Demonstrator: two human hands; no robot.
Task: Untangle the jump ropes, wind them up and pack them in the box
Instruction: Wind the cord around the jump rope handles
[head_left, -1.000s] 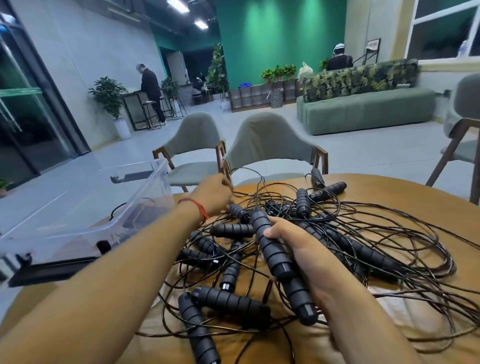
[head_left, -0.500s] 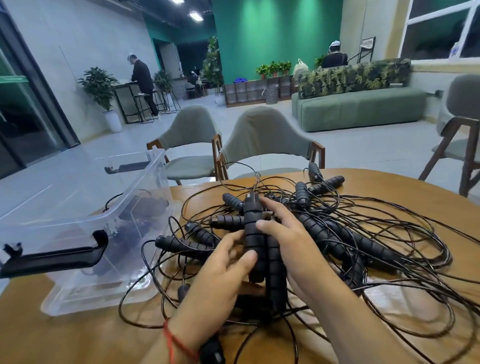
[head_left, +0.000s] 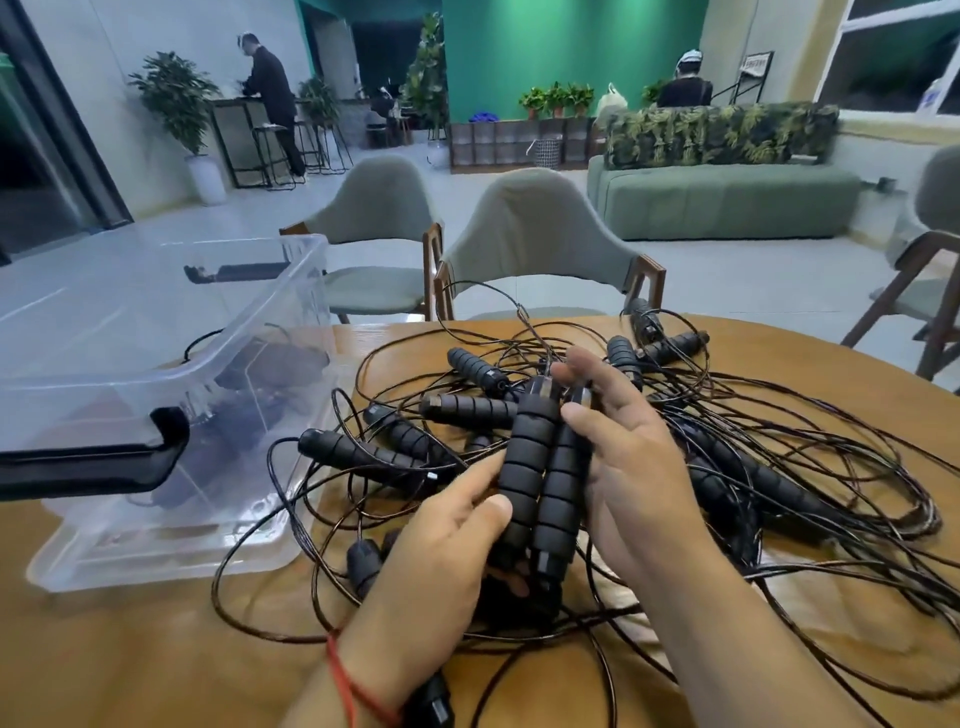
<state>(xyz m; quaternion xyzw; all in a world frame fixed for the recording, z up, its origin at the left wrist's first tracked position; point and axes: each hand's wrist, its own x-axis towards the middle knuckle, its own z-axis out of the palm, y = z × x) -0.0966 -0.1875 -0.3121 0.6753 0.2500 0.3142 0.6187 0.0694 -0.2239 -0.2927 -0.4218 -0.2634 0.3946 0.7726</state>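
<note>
String of red thread (head_left: 340, 680) circled the left wrist above the near edge of the round wooden table (head_left: 130, 649). Just past it, over the table's near middle, the left hand (head_left: 441, 561) gripped the lower ends of two black ribbed foam handles (head_left: 540, 467), thumb laid on top and fingers curled underneath. The handles lay side by side, pointing toward the table's far edge. The right hand (head_left: 628, 467) held their upper halves, its thumb pressed on the right handle and its fingers curled round behind both.

Under and around the hands, a tangle of thin black jump ropes (head_left: 753, 457) spread across the table's middle and right side. More ribbed handles were scattered through the tangle, and cord loops ran out toward the right rim.

On the table's left side stood a clear plastic box (head_left: 291, 291), open, with a black latch (head_left: 93, 462) on its near wall. Dark bundles showed through the wall, too blurred to make out.

Beyond the table's far edge stood two grey-green upholstered chairs with wooden frames (head_left: 535, 234). Farther back, to the table's right, a green sofa (head_left: 722, 202) carried leaf-patterned cushions. Behind it a framed sign (head_left: 756, 67) bore writing too small to read. Far off to the table's left, a person in dark clothes (head_left: 270, 88) stood at a counter.
</note>
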